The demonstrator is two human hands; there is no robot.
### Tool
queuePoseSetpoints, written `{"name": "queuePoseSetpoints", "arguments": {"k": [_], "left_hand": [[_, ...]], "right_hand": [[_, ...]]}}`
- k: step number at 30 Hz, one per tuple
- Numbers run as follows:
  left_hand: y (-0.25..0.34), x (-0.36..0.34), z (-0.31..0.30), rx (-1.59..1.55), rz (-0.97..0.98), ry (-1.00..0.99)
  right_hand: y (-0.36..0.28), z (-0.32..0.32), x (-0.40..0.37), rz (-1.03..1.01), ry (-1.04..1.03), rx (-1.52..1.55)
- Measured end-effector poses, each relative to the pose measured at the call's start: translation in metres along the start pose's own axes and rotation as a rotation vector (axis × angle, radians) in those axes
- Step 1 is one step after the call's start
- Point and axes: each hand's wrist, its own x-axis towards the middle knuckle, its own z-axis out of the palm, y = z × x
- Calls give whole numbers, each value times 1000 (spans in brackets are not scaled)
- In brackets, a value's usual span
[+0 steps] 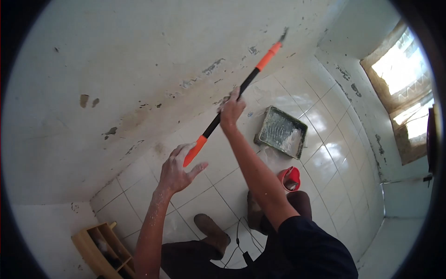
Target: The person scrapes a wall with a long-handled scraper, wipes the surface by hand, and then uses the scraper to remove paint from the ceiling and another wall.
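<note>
My right hand is wrapped round the black middle of a long orange-and-black extension pole, which slants up to the right along the wall. At the pole's far end is a thin grey fitting, blurred and seen against the wall. My left hand is open beside the pole's lower orange grip, thumb spread away and fingers right at the grip. White, powdery smears cover its fingers and wrist. On the floor to the right of my right forearm lies a dark paint tray with whitish paint in it.
A small red bucket stands near my knee. The wall has peeling patches along its lower part. A wooden shelf unit is at lower left, dark cables lie between my boots, and a bright window is at right.
</note>
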Motion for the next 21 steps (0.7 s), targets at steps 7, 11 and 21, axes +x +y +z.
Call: {"name": "queuePoseSetpoints", "arguments": {"k": [7,11,21], "left_hand": [[-81,-23,100,7,-242,-13],[-105,-28,138,-382,-411,10],[-91,-11,139,-276,-161,106]], "right_hand": [[99,-37,-44,239,-179,18],[128,-43,-41,136,-220,-95],[114,-44,-3,24,-208,30]]}}
